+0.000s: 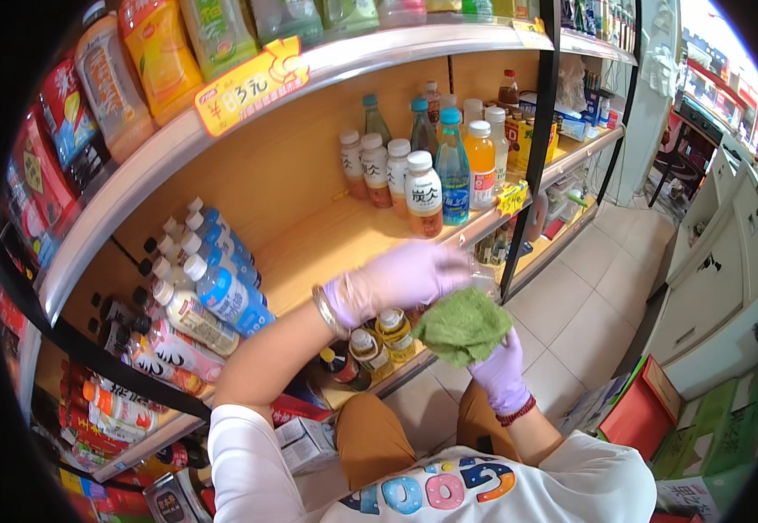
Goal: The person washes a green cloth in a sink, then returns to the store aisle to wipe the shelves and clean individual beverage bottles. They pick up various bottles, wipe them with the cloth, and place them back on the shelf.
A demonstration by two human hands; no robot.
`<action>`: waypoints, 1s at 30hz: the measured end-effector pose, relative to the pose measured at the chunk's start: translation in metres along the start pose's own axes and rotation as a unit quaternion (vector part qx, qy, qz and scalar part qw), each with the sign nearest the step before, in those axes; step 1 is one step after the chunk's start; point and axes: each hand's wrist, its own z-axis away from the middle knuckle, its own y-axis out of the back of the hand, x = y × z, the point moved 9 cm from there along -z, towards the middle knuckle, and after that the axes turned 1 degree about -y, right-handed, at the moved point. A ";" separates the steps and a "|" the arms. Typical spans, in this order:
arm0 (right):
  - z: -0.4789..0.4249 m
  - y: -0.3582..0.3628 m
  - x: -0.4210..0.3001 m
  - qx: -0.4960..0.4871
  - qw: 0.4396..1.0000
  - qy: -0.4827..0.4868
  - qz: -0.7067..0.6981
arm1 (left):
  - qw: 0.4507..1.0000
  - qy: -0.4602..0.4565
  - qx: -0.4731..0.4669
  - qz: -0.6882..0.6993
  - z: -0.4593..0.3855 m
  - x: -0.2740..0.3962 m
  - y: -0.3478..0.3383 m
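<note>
My left hand, in a light purple glove and blurred, is stretched in front of the wooden shelf. Its fingers are spread, just above a green cloth; whether they touch anything cannot be told. The cloth hangs bunched from my right hand, also gloved in purple. Behind the left hand stands a white-capped bottle with a white and brown label, next to a blue-green bottle and an orange drink bottle. Blue-labelled bottles stand in rows on the shelf's left part.
A price tag hangs on the upper shelf's edge, under a row of drink bottles. Oil-coloured bottles stand on the lower shelf. A black upright post is at right. Cartons and a red box stand on the tiled floor's right side.
</note>
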 end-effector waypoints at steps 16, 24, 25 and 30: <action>0.045 0.087 -0.046 0.102 0.994 0.026 -0.008 | 0.891 0.082 0.368 -0.253 -0.135 -0.012 0.158; 0.046 0.094 -0.037 0.107 0.994 0.007 -0.012 | 0.850 -0.096 0.446 -0.263 -0.105 0.029 0.104; 0.047 0.098 -0.047 0.099 0.993 0.049 0.037 | 0.821 -0.143 0.485 -0.264 -0.089 0.045 0.084; 0.049 0.051 -0.102 -0.090 0.967 0.189 0.144 | 0.766 -0.252 0.580 -0.114 -0.020 0.048 0.054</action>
